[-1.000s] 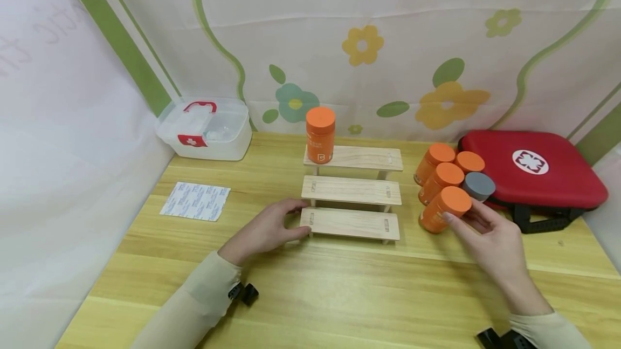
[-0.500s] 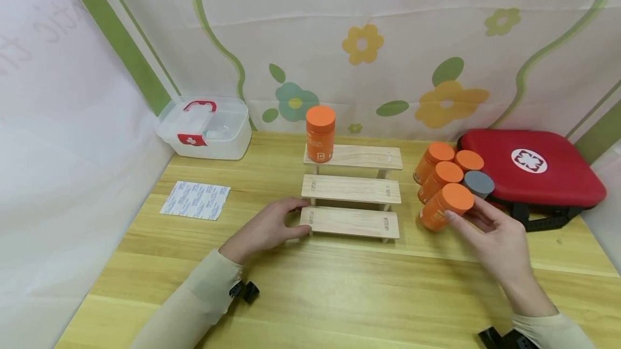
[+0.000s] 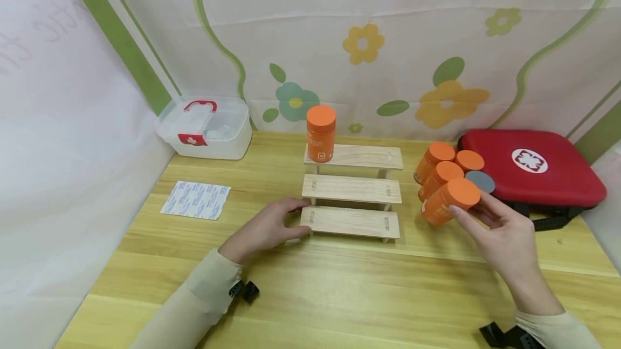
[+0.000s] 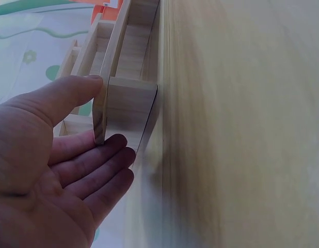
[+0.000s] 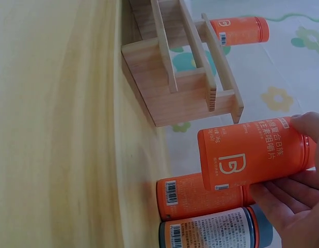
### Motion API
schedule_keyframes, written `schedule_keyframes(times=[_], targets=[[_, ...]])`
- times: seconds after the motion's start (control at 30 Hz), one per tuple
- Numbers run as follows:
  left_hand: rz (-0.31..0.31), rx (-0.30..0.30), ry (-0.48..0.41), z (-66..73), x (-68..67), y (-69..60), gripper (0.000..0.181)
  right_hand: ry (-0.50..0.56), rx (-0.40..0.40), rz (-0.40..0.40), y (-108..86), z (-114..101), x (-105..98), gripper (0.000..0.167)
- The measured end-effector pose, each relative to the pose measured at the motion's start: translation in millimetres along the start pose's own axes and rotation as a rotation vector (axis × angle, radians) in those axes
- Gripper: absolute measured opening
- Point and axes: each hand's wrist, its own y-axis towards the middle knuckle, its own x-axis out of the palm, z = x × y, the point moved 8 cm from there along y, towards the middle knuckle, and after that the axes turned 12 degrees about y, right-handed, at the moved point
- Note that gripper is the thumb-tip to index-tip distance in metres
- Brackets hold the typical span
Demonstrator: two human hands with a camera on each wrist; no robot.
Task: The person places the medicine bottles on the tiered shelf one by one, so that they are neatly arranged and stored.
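Observation:
A three-step wooden rack point(image 3: 350, 222) stands mid-table, an orange bottle point(image 3: 321, 134) upright at the left of its top step. My left hand point(image 3: 264, 230) is at the left end of the lowest step, thumb and fingers around the board's end; the left wrist view shows the thumb point(image 4: 79, 93) on it. My right hand point(image 3: 506, 241) grips a tilted orange bottle point(image 3: 443, 203) near its cap, beside the other bottles. In the right wrist view this held bottle point(image 5: 252, 155) is off the table, its fingers point(image 5: 288, 199) partly behind it.
Several orange bottles point(image 3: 429, 163) and one with a grey cap point(image 3: 480, 180) stand at the right, against a red first-aid case point(image 3: 558, 168). A clear box with a red handle point(image 3: 228, 138) sits at the back left, a printed white sheet point(image 3: 196, 200) in front of it.
The bottle in my right hand has tilted further and risen a little, its cap moving right and up. My left hand keeps its place at the rack.

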Motion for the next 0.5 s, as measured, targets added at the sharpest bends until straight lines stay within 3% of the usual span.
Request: schedule_keyframes(times=[0.5], targets=[[0.01, -0.007, -0.009, 0.0, 1.1, 0.1, 0.061, 0.016, -0.043, 0.005, 9.5, -18.4, 1.7, 0.056]])
